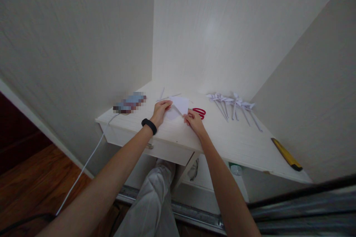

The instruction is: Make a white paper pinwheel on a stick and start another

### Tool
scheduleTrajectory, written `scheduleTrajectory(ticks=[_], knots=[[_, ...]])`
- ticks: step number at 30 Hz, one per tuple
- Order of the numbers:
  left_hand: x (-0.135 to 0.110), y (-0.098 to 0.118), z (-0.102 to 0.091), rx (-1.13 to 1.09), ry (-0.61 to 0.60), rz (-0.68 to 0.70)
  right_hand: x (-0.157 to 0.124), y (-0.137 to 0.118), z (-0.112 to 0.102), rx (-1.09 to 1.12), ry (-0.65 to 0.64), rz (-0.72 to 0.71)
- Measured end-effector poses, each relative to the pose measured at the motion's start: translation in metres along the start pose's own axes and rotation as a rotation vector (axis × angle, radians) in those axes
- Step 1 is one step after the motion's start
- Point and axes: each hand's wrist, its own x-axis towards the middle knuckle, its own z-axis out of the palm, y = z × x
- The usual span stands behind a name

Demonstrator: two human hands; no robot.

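Observation:
A white sheet of paper (180,103), partly folded over, is held between my two hands just above the white desk. My left hand (162,111), with a black band on its wrist, pinches the paper's left edge. At the lower right corner my right hand (194,120) pinches the paper with fingertips and thumb. Red-handled scissors (199,112) lie right beside my right hand, their blades mostly hidden. Beyond the paper lie a thin stick (172,97) and a short white paper roll (162,92).
Several white paper pinwheels (236,100) on rolled stems lie at the back right of the desk (178,133). A yellow utility knife (287,154) rests near the right front edge. At left is a blurred-out phone (130,103) with a white cable (93,153) hanging down. Walls enclose the desk.

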Motion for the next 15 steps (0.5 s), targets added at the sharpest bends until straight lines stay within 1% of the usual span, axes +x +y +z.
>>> scheduleTrajectory(ticks=[5, 9, 13, 15], knots=[[0.004, -0.002, -0.001, -0.072, 0.073, -0.009, 0.002, 0.004, 0.001, 0.013, -0.015, 0.005], [0.007, -0.002, -0.003, -0.098, 0.082, -0.006, 0.003, 0.009, 0.001, 0.018, -0.013, 0.013], [0.009, -0.003, -0.007, -0.166, 0.119, 0.033, 0.003, 0.011, 0.0, -0.023, -0.018, 0.016], [0.01, -0.004, -0.008, -0.164, 0.105, 0.037, 0.002, 0.011, -0.001, -0.031, -0.021, 0.019]])
